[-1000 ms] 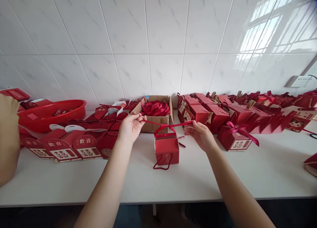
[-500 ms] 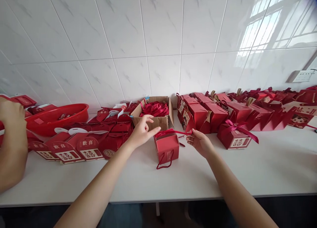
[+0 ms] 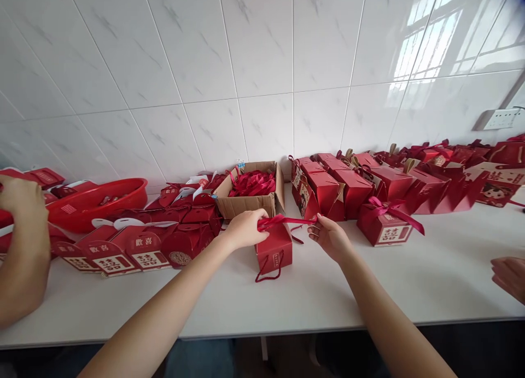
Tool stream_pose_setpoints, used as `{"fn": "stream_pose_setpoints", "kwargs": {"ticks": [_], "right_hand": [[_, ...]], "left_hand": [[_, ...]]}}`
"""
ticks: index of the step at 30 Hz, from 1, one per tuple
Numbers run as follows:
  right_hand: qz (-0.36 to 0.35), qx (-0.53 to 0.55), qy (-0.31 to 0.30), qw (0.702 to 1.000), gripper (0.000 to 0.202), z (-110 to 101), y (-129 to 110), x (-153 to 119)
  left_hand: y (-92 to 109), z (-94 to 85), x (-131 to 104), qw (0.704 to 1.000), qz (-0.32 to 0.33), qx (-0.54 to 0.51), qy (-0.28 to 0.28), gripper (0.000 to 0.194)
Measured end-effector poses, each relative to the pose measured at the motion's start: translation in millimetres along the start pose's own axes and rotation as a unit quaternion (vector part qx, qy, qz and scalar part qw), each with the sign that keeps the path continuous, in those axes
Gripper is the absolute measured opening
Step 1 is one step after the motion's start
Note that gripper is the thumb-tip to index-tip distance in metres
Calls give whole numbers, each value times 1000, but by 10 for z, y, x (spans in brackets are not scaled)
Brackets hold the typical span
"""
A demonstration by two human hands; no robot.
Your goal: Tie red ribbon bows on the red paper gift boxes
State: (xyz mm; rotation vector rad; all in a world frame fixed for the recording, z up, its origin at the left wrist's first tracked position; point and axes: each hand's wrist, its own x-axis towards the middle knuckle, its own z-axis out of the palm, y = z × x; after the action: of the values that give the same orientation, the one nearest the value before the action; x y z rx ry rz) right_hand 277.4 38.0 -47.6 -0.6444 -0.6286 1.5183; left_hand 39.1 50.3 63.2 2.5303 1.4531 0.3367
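Observation:
A small red gift box (image 3: 275,246) stands upright on the white table in front of me, a red cord handle hanging down its near side. Across its top runs a red ribbon (image 3: 289,220), stretched between my hands. My left hand (image 3: 246,228) is closed on the ribbon's left part, at the box's upper left edge. With thumb and fingers my right hand (image 3: 328,233) pinches the other end, just right of the box. Behind the box sits an open cardboard box (image 3: 246,205) with a heap of red ribbons (image 3: 254,183) in it.
Red boxes (image 3: 324,184) stand in rows at the right, with a bow-tied box (image 3: 385,225) before them. More boxes (image 3: 143,249) and a red basin (image 3: 98,200) are at the left. Other people's hands show at left (image 3: 24,203) and right (image 3: 508,277).
My left hand has come down from above the box, its spread fingers closing on the ribbon. My right hand still pinches its end. Another person's hand has appeared at the right edge.

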Motion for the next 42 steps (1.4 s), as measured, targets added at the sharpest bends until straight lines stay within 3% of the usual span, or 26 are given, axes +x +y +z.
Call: {"fn": "stream_pose_setpoints", "kwargs": {"ticks": [7, 10, 13, 15, 18, 21, 24, 30, 42], "right_hand": [[1, 18, 28, 999, 23, 15, -15, -18], [3, 28, 49, 998, 19, 22, -26, -24], [6, 39, 76, 996, 16, 13, -31, -17], [7, 43, 93, 995, 15, 2, -30, -8], [10, 42, 115, 992, 15, -16, -23, 5], [14, 39, 135, 990, 15, -32, -12, 11], [19, 31, 152, 988, 14, -43, 0, 11], [29, 11, 186, 982, 16, -72, 30, 24], [26, -1, 237, 971, 13, -136, 23, 51]], "left_hand": [[24, 66, 91, 1000, -7, 7, -15, 10], [14, 144, 63, 1000, -3, -5, 8, 30], [-86, 302, -35, 995, 3, -39, 93, 65], [-205, 439, -111, 959, 32, -133, 247, 54], [-388, 604, -205, 943, 26, -152, 296, 36], [-493, 636, -264, 944, 27, -141, 296, 27], [-516, 546, -300, 955, 42, -109, 272, 20], [-518, 389, -350, 971, 40, -25, 235, 26], [-663, 523, -466, 973, -25, -6, 228, 44]]}}
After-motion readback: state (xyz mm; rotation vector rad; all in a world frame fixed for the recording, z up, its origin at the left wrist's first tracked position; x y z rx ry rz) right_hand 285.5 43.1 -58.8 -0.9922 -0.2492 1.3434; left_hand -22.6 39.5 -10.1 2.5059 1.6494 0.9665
